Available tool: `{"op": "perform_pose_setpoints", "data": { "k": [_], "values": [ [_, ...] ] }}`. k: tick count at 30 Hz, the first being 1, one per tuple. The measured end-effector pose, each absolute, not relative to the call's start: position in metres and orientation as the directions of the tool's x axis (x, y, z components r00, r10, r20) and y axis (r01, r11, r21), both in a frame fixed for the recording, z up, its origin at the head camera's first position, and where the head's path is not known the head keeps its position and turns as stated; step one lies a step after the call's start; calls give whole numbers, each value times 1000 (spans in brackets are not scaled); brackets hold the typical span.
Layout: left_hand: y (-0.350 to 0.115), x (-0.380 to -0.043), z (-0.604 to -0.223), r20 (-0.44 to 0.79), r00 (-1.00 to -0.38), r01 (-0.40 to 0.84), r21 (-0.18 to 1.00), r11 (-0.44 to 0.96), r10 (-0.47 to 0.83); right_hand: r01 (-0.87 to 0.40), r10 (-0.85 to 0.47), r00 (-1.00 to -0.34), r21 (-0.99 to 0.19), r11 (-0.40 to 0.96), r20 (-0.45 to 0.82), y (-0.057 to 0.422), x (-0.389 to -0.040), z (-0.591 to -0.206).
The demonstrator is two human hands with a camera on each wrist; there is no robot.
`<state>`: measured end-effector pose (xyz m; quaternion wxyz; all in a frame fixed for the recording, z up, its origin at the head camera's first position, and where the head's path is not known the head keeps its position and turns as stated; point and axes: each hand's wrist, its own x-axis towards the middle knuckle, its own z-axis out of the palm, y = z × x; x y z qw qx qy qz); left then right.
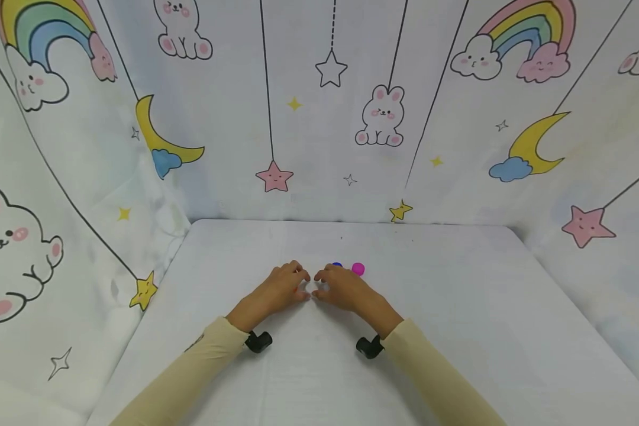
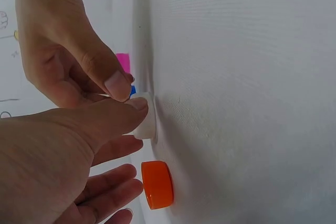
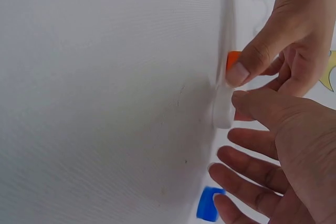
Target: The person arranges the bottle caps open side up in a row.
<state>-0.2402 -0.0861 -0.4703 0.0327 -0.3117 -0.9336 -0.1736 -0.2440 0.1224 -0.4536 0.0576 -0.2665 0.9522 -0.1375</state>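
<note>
Smooth plastic up front: the orange cap [image 2: 157,186] flashes a soft gloss along its side, and the white cap [image 2: 147,124] looks smooth too, duller in sheen! Blue plastic here, the blue piece [image 3: 207,204], even-faced. Below, the desk [image 1: 468,307] wears matt, finely ribbed cloth. Soft, matt cloth on the cream sleeves [image 1: 207,358], printed fabric on the backdrop [image 1: 218,118]!
</note>
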Motion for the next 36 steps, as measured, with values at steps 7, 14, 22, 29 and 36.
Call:
{"op": "perform_pose_setpoints", "data": {
  "k": [7,14,22,29,36],
  "values": [
    [-81,-241,-472,165,-811,583,300,755,561,-515,-537,-843,-265,815,-14,121,-243,-457],
    [-80,-240,-472,165,-811,585,275,763,561,-537,-547,-837,-241,809,27,120,-244,-463],
    [-80,-241,-475,190,-798,603,234,763,572,-552,-557,-829,-228,802,46,119,-243,-463],
    [-80,-240,-475,198,-794,608,207,767,576,-555,-560,-827,-216,803,44,119,-243,-464],
    [-79,-238,-474,194,-798,602,225,766,570,-563,-569,-821,-216,798,40,119,-243,-464]
  ]
}}
